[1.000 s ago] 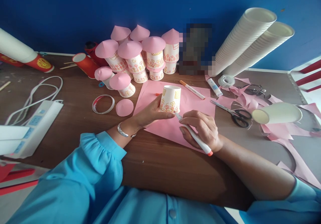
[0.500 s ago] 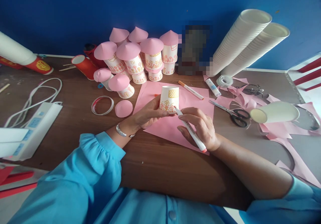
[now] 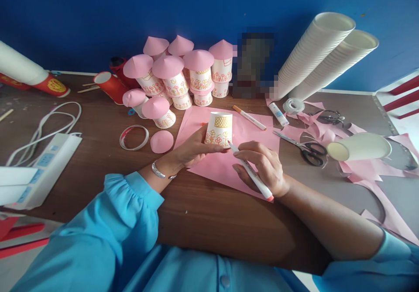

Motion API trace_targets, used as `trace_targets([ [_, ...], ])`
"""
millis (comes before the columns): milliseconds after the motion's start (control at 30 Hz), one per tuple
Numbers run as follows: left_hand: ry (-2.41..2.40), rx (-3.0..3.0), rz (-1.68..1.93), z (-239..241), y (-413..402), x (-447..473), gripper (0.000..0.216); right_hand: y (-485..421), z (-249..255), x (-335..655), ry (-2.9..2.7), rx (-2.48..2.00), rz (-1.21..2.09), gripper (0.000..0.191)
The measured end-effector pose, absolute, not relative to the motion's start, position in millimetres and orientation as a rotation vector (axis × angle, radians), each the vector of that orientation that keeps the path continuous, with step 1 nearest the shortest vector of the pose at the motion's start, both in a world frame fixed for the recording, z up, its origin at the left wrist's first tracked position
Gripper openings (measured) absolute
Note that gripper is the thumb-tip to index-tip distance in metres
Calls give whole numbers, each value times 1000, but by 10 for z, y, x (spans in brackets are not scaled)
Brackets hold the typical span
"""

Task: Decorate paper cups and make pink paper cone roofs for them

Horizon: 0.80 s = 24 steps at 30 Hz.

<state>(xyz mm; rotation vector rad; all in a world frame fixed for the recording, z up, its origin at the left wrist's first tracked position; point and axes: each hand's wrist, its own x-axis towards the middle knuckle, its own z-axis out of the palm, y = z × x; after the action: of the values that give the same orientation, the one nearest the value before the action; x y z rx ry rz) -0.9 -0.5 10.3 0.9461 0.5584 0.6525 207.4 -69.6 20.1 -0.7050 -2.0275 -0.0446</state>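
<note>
My left hand (image 3: 193,148) is closed around a white paper cup (image 3: 218,128), held above pink paper (image 3: 209,174). The cup has red and yellow flowers drawn along its lower part and a yellow lattice patch near the top. Between the fingers of my right hand (image 3: 263,165) is a white marker pen (image 3: 252,172) with a red end. Its tip meets the lower right side of the cup. An orange-capped marker (image 3: 249,118) lies on the pink paper behind the cup.
Several decorated cups with pink cone roofs (image 3: 198,60) stand at the back. To the right are stacked paper cups (image 3: 314,52), a glue stick (image 3: 278,114), scissors (image 3: 304,147), clear tape (image 3: 293,105) and pink scraps (image 3: 363,170). A power strip (image 3: 52,165) lies at left.
The cup has turned slightly in my left hand, bringing more of the yellow lattice into view. The marker tip stays at its lower right side.
</note>
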Motion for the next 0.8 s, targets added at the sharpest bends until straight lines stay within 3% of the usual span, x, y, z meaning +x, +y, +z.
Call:
trace_targets([
  [800, 522, 954, 613, 112, -9, -45, 38, -692, 201, 2044, -2052, -724, -15, 22],
])
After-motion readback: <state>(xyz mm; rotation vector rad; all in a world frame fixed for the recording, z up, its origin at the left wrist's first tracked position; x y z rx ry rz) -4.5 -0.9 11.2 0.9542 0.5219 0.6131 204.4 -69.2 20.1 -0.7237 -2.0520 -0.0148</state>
